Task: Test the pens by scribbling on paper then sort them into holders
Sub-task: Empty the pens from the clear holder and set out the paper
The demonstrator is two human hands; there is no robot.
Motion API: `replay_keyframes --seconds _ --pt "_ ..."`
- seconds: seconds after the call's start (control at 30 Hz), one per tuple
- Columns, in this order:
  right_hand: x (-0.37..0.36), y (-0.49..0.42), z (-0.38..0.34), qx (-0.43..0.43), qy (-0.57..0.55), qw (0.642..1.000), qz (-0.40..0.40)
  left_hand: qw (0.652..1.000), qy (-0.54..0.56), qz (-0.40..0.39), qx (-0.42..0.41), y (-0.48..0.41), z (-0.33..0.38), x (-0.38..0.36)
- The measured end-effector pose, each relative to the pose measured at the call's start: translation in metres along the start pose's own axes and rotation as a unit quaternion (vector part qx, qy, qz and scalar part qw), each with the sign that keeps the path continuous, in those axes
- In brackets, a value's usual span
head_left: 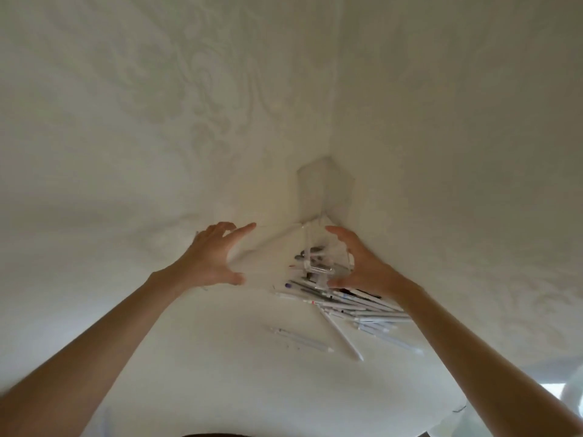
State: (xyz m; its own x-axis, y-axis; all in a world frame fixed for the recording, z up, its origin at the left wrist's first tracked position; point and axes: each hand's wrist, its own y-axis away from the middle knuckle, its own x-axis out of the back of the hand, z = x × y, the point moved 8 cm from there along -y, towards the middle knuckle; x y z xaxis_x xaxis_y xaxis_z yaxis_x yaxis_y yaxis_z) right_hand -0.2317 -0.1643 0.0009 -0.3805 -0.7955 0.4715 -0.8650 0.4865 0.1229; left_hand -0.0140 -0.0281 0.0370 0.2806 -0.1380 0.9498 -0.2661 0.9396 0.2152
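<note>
A pile of several white-barrelled pens [359, 307] lies on the white table [220, 357] near the wall corner. One pen [299, 339] lies apart, in front of the pile. A clear plastic holder [318, 263] stands at the back of the pile with a few pens seen through it. My right hand [366, 263] grips this holder, thumb at its near side and fingers over its far side. My left hand [211, 253] hovers to the left with fingers and thumb spread wide and curved. Faint clear edges show beside it; whether it holds anything is unclear.
Two pale patterned walls [157, 121] meet in a corner right behind the holder. The table's curved front edge [454, 411] runs along the bottom right, with something pale beyond it.
</note>
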Motion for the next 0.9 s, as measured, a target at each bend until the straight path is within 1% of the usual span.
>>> replay_keyframes --seconds 0.03,0.1,0.17,0.23,0.37,0.43,0.5,0.57,0.63,0.67,0.73,0.77,0.8,0.87,0.9 --pt "0.001 -0.001 -0.013 0.005 -0.030 0.999 -0.009 0.996 0.092 -0.016 0.004 0.004 -0.006 -0.002" --pt "0.000 -0.005 -0.039 0.009 -0.081 0.997 -0.014 0.964 0.261 -0.044 0.016 0.014 -0.013 -0.006" --pt "-0.005 -0.011 -0.061 0.008 -0.115 0.993 -0.005 0.930 0.364 -0.050 0.031 0.021 -0.016 -0.010" --pt "-0.009 -0.016 -0.079 0.013 -0.136 0.991 0.008 0.895 0.441 -0.056 0.040 0.025 -0.017 -0.018" --pt "-0.020 -0.022 -0.094 0.009 -0.167 0.986 0.021 0.841 0.535 -0.070 0.035 0.034 -0.019 -0.032" --pt "-0.031 -0.028 -0.096 0.015 -0.212 0.976 0.043 0.818 0.570 -0.064 0.046 0.036 -0.027 -0.040" --pt "-0.046 -0.035 -0.092 0.000 -0.287 0.956 0.060 0.802 0.591 -0.058 0.063 0.037 -0.036 -0.051" --pt "-0.069 -0.041 -0.082 -0.035 -0.328 0.943 0.043 0.781 0.618 -0.055 0.072 0.038 -0.041 -0.061" --pt "-0.096 -0.042 -0.070 -0.083 -0.321 0.943 -0.005 0.759 0.644 -0.062 0.070 0.040 -0.041 -0.069" --pt "-0.108 -0.043 -0.065 -0.101 -0.314 0.944 -0.024 0.756 0.647 -0.068 0.065 0.041 -0.040 -0.071" --pt "-0.120 -0.046 -0.056 -0.116 -0.293 0.949 -0.012 0.765 0.637 -0.079 0.059 0.044 -0.042 -0.075" --pt "-0.123 -0.049 -0.052 -0.118 -0.277 0.953 0.010 0.780 0.618 -0.073 0.063 0.043 -0.047 -0.078" --pt "-0.125 -0.052 -0.047 -0.123 -0.254 0.958 0.042 0.802 0.590 -0.050 0.073 0.043 -0.054 -0.078" --pt "-0.130 -0.053 -0.038 -0.123 -0.195 0.966 0.115 0.845 0.518 0.024 0.130 0.044 -0.080 -0.084" --pt "-0.134 -0.052 -0.036 -0.113 -0.170 0.968 0.147 0.859 0.484 0.057 0.160 0.047 -0.091 -0.088"
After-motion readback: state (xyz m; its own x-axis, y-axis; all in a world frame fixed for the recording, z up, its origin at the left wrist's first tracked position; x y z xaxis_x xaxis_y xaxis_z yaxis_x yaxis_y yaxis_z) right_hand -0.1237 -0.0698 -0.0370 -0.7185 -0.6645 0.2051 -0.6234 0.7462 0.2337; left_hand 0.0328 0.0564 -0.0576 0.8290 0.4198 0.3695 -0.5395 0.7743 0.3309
